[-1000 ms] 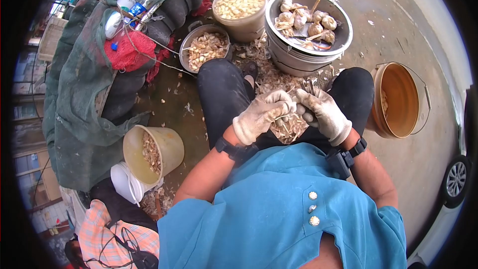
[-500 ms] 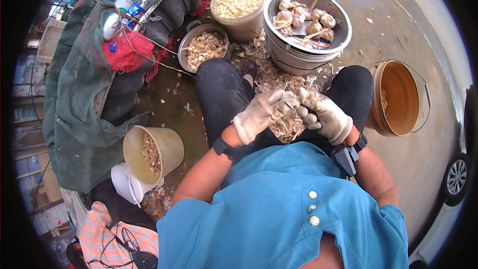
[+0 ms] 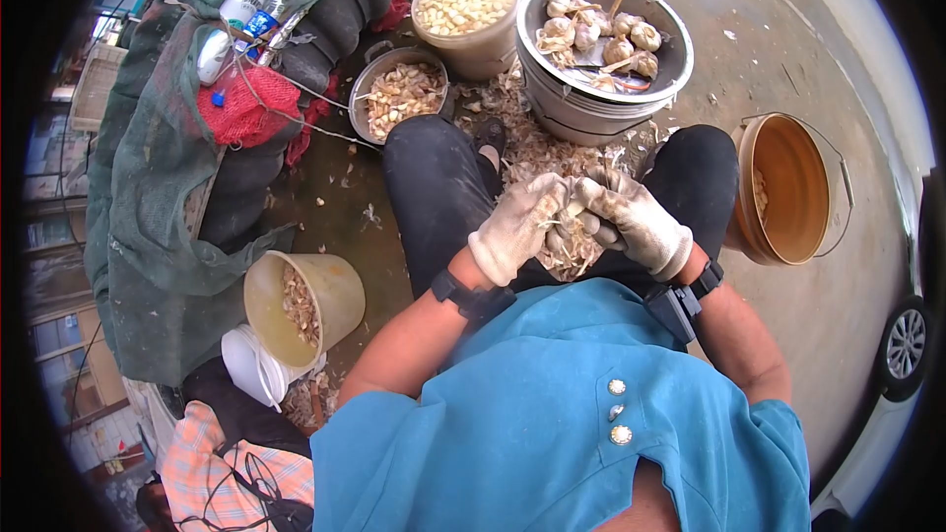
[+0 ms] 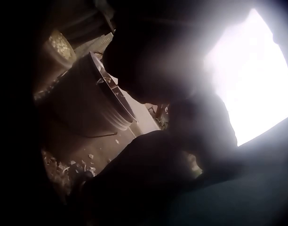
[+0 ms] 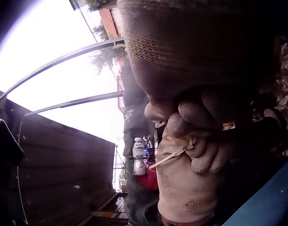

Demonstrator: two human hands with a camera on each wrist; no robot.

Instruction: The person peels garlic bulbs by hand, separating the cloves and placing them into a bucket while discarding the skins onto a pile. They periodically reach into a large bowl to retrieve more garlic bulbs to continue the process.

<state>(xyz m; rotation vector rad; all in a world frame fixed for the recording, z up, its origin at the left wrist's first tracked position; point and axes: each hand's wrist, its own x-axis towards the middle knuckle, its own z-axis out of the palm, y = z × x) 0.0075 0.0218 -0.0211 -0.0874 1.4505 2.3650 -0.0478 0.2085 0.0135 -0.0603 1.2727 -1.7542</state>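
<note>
Both hands wear pale knit gloves and meet between the knees in the head view. The left hand (image 3: 522, 227) grips a garlic bulb (image 5: 180, 141) with its fingers curled; a pale stalk (image 5: 167, 159) sticks out in the right wrist view. Close against it, the right hand (image 3: 642, 222) has its thumb and fingers bent at the garlic. A thin dark tool (image 3: 613, 176) shows above the right fingers, its kind unclear. Much of the garlic is hidden by the gloves. In the left wrist view the hands are only dark shapes.
A metal basin (image 3: 672, 69) of garlic bulbs (image 3: 619, 28) sits on a bucket ahead. Left of it stand a tub of peeled cloves (image 3: 465, 2) and a pot of cloves (image 3: 404, 94). An orange bucket (image 3: 800, 187) lies right, a cream bucket (image 3: 340, 291) left; skins litter the ground.
Both hands stay together between the knees with small finger and wrist movements. The left hand has turned slightly, and more pale garlic shows between the hands than half a second ago.
</note>
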